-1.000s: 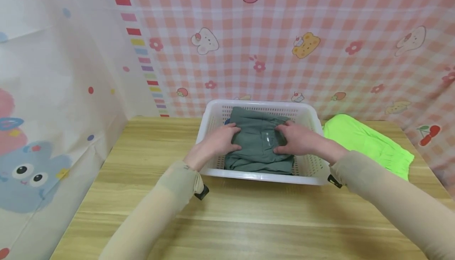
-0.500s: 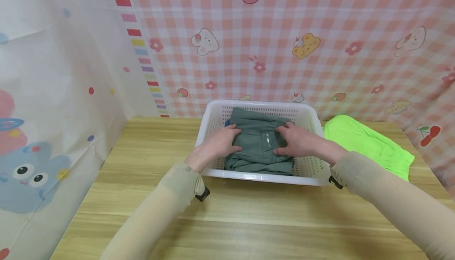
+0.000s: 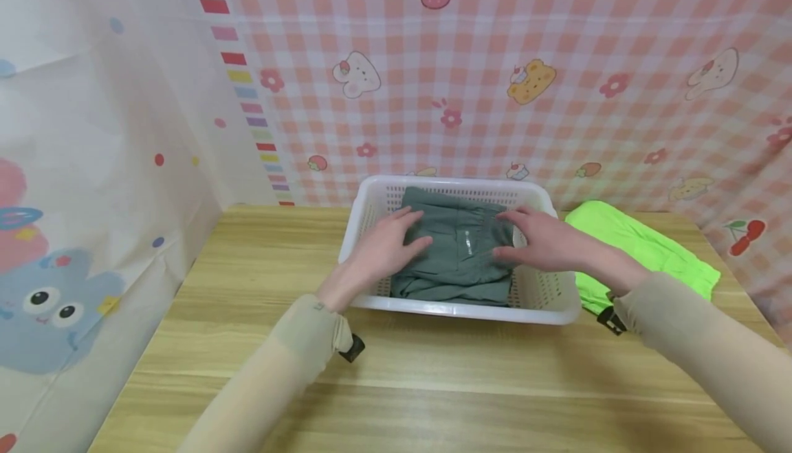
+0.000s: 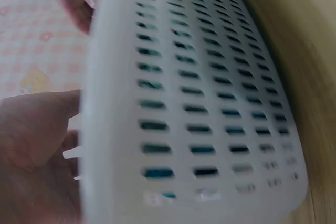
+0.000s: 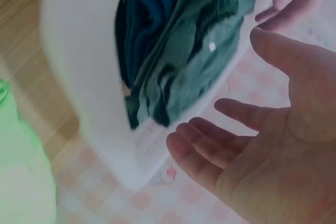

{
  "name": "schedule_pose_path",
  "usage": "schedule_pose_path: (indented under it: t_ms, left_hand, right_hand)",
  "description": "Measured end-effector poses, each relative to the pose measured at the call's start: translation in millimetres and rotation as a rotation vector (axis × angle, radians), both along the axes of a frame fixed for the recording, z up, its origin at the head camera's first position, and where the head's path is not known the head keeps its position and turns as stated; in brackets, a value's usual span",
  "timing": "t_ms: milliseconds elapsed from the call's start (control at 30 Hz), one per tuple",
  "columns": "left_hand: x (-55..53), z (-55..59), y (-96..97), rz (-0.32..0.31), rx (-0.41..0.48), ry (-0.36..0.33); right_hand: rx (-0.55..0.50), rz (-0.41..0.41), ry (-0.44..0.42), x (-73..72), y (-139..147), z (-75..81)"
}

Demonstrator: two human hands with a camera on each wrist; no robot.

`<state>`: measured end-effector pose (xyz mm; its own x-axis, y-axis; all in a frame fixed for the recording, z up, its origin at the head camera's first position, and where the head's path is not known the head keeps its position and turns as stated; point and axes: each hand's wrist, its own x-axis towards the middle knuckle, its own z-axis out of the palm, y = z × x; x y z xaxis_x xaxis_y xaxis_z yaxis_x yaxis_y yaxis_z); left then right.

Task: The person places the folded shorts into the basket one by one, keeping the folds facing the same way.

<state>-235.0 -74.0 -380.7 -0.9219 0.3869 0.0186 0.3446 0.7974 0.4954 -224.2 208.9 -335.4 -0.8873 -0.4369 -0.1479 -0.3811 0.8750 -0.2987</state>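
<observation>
Head view forward and down from above; wrist views close, white basket (image 3: 458,310) common to all three.

the basket (image 3: 458,311) is white. the upper cloth (image 3: 445,223) is grey-green with a small whitish mark, the lower cloth (image 5: 149,11) is dark blue, and the outer cloth (image 3: 643,243) is bright lime. the table (image 3: 445,391) shows light brown wood grain. the curtain (image 3: 402,119) has pink and white checks with red strawberries and pink flowers. the sleeves (image 3: 266,370) are beige.
</observation>
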Motion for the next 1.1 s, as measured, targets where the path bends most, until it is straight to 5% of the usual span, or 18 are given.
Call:
schedule_pose_path:
  t_ms: [233,600,1100]
  left_hand:
    - [14.5,11.3,10.0,0.027,0.162,0.033]
    - [41.9,9.9,38.0,-0.048,0.367,0.038]
    - [71.0,3.3,90.6,-0.149,0.416,0.043]
  right_hand:
    - [-0.033,-0.112,0.028,5.8,39.8,4.6]
    - [-0.015,-0.250,0.011,22.9,112.5,-8.7]
    - [0.055,-0.270,0.038,41.4,182.6,-59.6]
